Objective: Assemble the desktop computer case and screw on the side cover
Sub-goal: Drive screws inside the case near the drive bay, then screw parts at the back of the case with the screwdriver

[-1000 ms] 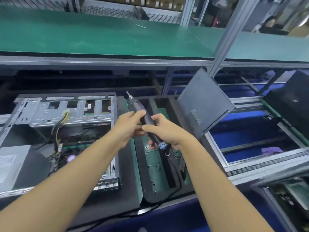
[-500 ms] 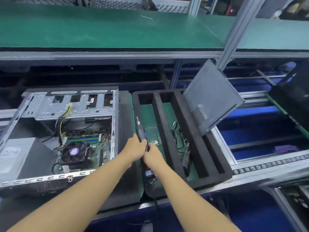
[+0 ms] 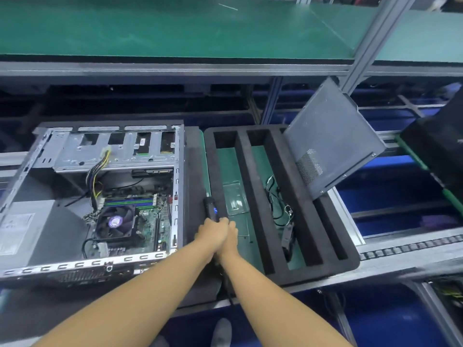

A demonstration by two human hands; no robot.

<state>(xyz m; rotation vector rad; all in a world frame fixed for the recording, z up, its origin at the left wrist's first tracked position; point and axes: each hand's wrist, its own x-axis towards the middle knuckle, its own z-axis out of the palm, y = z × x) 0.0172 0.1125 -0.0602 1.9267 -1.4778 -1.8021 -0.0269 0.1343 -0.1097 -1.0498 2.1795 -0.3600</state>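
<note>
Clasped slim black electric screwdriver [image 3: 211, 209] in curled left hand [image 3: 209, 235] and right hand [image 3: 230, 237], seemingly for control, with grey metal side cover [image 3: 330, 144] propped rightward.

Lit brightly and evenly from above, with a pale sheen on the green shelf [image 3: 175, 28]. Dark and murky beneath it. Glinting on the metal computer case [image 3: 112, 156]. Bent at the edges by wide-angle distortion; smeared at lower right.
</note>
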